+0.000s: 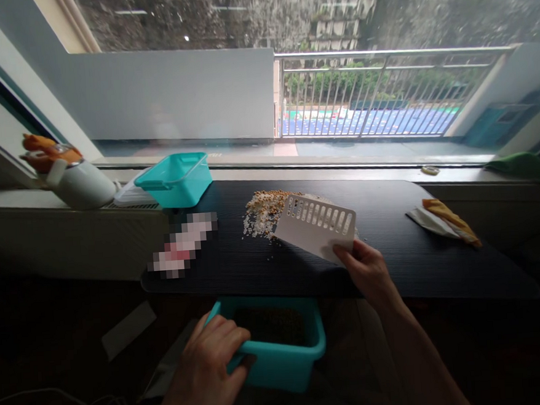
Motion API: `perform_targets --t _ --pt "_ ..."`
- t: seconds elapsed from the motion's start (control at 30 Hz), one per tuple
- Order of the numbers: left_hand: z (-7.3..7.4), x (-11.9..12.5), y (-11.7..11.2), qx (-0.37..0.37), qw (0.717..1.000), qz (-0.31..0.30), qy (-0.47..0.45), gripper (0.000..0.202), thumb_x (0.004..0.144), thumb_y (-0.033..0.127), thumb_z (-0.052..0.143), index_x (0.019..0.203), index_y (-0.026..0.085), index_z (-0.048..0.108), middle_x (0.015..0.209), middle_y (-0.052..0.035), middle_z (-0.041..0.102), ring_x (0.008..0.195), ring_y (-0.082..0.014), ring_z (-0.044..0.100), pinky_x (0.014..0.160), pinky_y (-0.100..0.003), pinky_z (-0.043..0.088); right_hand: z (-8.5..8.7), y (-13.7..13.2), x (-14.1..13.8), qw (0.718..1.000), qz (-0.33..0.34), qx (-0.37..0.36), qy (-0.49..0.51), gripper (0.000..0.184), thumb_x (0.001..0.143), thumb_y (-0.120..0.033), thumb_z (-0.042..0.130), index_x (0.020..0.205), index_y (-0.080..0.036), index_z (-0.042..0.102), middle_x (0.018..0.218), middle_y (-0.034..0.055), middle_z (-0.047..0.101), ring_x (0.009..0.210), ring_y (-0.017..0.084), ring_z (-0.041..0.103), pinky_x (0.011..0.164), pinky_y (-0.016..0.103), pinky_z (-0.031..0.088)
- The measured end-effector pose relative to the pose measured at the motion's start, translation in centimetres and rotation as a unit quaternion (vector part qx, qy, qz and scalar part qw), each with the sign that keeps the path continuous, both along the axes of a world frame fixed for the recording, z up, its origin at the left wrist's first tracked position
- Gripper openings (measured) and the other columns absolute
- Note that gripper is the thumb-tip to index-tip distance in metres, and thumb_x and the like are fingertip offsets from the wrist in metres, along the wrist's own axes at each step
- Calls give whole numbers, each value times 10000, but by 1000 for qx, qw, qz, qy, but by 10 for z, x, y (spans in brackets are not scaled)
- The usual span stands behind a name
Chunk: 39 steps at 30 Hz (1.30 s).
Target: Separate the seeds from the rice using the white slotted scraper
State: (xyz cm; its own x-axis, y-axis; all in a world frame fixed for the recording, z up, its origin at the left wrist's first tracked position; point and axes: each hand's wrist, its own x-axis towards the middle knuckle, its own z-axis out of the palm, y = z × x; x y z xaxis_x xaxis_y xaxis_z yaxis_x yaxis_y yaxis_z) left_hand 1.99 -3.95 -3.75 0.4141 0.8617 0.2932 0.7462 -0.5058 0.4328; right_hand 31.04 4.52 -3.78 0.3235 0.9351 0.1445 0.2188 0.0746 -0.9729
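Note:
My left hand (216, 354) is wrapped over the rim of a turquoise plastic bin (281, 365), held just below the near edge of the table. Dark, grainy contents (274, 325) lie inside that bin. In my right hand (364, 267) is a flat, pale slotted plastic scraper (311, 233), pinched at its near right corner. Its slotted side points away from me, over a loose pile of mixed white and orange-brown grains (267, 209) on the black tabletop. The scraper hides part of the pile; whether it touches the table I cannot tell.
On the black table (238, 272), a second turquoise bin (183, 181) stands at the back left, near a white pot with an orange toy (81, 175). A blurred pinkish item (181, 249) lies in front. Yellow and white cloths (447, 221) lie at the right. A window borders the back.

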Motion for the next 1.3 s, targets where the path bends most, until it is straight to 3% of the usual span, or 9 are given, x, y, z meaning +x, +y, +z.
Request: perform_targets --t 0.4,0.63,0.87,1.13,1.2,1.3 --pt "-3 -5 1 20 1000 12 -3 192 694 56 628 807 211 628 739 36 656 709 -193 614 802 -432 458 5 22 -9 998 54 11 13 297 728 -398 688 887 -151 731 775 41 732 713 204 653 662 310 498" --pt "-4 -15 1 20 1000 17 4 186 709 78 643 825 223 637 749 36 658 733 -198 617 789 -402 458 9 7 -11 997 70 27 30 313 752 -424 702 930 -168 735 824 42 745 749 210 671 723 334 529" --pt "-3 -22 0 43 999 26 12 191 696 86 646 819 232 649 741 35 673 722 -199 627 776 -384 469 2 -2 -22 989 148 12 20 294 784 -426 680 937 -183 743 867 48 753 806 221 679 743 323 539" --pt "-4 -27 0 49 998 28 20 175 690 97 675 800 228 640 727 32 661 708 -199 626 736 -365 470 4 -39 -15 963 261 -42 -45 294 847 -408 630 1004 -190 750 965 52 758 887 250 685 799 348 551" --pt "-5 -28 1 55 998 24 25 174 685 102 684 799 225 636 728 31 661 703 -201 628 741 -373 469 8 -42 -6 964 261 -43 -42 293 835 -407 647 1009 -196 753 982 52 759 921 260 685 824 359 550" --pt "-7 -29 3 65 997 12 25 192 687 106 675 827 230 636 739 33 669 706 -203 633 744 -375 472 12 -31 6 980 197 -9 -33 321 791 -430 686 981 -183 764 958 60 764 908 269 688 824 377 551"
